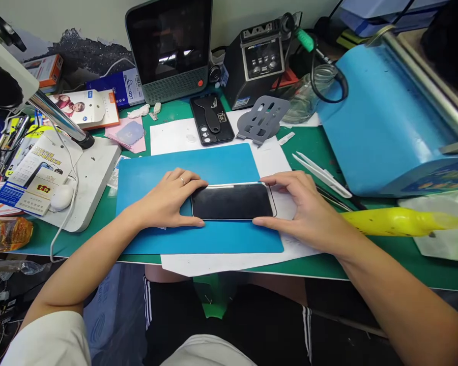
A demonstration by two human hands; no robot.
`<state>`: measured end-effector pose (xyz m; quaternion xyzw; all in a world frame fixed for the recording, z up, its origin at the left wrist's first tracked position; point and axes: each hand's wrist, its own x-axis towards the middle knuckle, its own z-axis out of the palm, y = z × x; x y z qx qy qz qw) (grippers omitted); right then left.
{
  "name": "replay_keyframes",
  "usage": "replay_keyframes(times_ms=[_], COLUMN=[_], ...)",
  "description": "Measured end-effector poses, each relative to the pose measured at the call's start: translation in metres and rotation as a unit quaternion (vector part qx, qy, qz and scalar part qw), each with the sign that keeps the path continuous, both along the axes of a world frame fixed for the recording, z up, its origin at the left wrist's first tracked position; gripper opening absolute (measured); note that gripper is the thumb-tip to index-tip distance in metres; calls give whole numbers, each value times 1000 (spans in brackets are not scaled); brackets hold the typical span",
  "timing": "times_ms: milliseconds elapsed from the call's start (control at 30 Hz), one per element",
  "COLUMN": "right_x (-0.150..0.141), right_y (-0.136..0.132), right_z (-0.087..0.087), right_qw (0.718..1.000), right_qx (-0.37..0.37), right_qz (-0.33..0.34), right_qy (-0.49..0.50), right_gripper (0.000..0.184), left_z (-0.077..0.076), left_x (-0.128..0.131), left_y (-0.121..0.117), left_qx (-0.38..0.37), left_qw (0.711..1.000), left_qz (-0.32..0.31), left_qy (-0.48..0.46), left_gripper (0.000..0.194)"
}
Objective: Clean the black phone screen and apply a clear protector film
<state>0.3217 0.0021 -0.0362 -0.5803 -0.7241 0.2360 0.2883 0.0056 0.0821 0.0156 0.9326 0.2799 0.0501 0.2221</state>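
Observation:
A smartphone [232,202] with a dark screen lies lengthwise across the blue mat [152,168], its long sides facing away from and toward me. My left hand [171,197] grips its left end, the thumb at the near edge and the fingers at the far edge. At the other end, my right hand [299,206] holds it the same way, thumb near and index finger at the far corner. A light strip runs along the phone's far edge. The palm sides of both hands are hidden.
Behind the mat lie a black phone case [209,114] and a grey slotted stand [263,119]. White tweezers [322,175] and a yellow bottle [399,221] are to the right, near a large blue machine [381,122]. A white lamp base [95,188] stands left.

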Motion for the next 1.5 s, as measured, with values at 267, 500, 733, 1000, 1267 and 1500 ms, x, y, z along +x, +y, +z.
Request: replay_keyframes(times_ms=[267, 500, 733, 1000, 1267, 1500], right_x=[1, 1, -6, -21, -16, -8], right_y=[-1, -1, 5, 23, 19, 7], right_z=[3, 8, 26, 81, 110, 106], right_qw=[999, 999, 989, 953, 901, 863], right_qx=[-14, -33, -126, -274, -392, -450], right_qz=[10, 12, -56, -32, 68, 77], right_qy=[-28, -20, 60, 130, 173, 217], right_gripper=[75, 72, 68, 57, 58, 58], left_z=[-2, -3, 0, 4, -10, -20], left_x=[-1, -2, -4, -5, 3, 2], left_y=[0, 0, 1, 5, -1, 3], left_qx=[0, 7, 24, 295, 397, 464], left_qw=[1000, 1000, 999, 952, 914, 876], left_qz=[-7, -11, -9, -22, -12, 21], left_qy=[-10, -19, -47, -82, -84, -131], left_gripper=[80, 76, 69, 63, 47, 47])
